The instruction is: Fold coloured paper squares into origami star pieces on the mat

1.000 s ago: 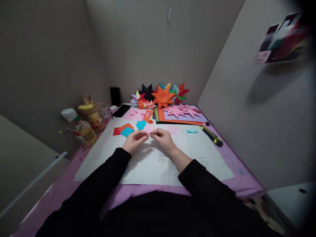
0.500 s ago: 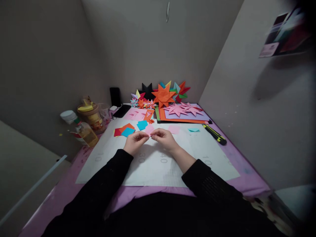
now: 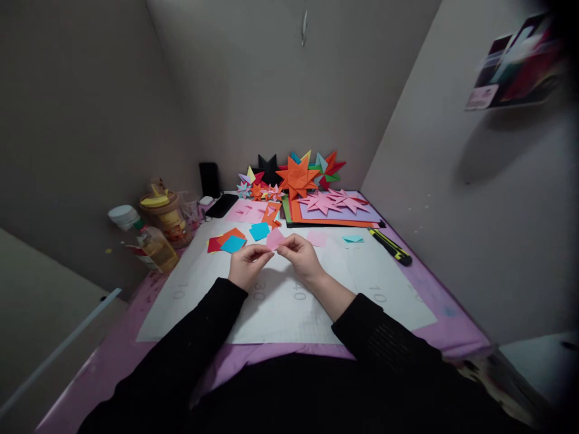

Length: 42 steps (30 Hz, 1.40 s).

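Between my hands is a small square of pink paper (image 3: 274, 239), raised above the white sheet (image 3: 316, 319). My left hand (image 3: 248, 264) pinches its lower left edge between thumb and fingers. On the other side, my right hand (image 3: 300, 255) is closed on the lower right edge. Blue squares, one a blue paper square (image 3: 259, 231), lie just beyond the left hand, with red and orange paper (image 3: 232, 235) beside them. Another pink paper square (image 3: 316, 239) lies past the right hand, and a folded turquoise piece (image 3: 353, 239) is further right.
A yellow-and-black box cutter (image 3: 389, 247) lies at the right. Folded paper stars, including an orange star (image 3: 297, 177), stand along the back wall on and behind stacked coloured sheets (image 3: 368, 214). At the left are a glue bottle (image 3: 158, 248), a tub (image 3: 166, 214) and a phone (image 3: 222, 205).
The view has shifted slightly. The pink paper shows a little more between my fingers, and both hands keep their pinch on it.
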Motion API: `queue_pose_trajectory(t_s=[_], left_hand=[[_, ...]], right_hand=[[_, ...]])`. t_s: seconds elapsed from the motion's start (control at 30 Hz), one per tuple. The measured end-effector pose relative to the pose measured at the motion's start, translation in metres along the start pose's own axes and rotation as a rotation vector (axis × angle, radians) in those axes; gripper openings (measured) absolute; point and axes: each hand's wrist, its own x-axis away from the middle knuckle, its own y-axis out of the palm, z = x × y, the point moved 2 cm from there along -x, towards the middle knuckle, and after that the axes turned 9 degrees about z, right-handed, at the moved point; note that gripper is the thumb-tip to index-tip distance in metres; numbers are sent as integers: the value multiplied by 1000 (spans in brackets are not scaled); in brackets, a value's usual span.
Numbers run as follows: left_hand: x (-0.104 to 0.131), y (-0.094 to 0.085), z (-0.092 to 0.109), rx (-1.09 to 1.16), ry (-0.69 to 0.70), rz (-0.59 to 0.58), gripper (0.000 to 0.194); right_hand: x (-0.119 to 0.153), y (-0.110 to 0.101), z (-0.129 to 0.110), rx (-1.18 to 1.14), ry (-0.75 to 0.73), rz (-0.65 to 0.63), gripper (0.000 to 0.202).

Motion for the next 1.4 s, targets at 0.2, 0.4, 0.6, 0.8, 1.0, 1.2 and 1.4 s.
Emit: queue_pose_trajectory(t_s=[0.2,0.4,0.6,0.8,1.0,1.2,1.4], left_hand=[[2,4,0,-16,-49,61,15],[3,7,5,-44,-95,100,14],[3,7,8,-38,-129,99,14],[3,5,6,-68,-156,91,15],[2,5,8,-58,-170,100,16],[3,5,10,-76,-188,107,14],[3,6,9,-104,-203,119,13]], right_hand=[[0,2,6,-13,21,81,20],[3,3,5,2,9,99,18],[4,2,3,14,5,122,22],[4,2,0,61,2,109,22],[6,2,-3,99,1,114,23],[7,3,0,90,-14,126,21],[6,4,3,75,4,148,22]])
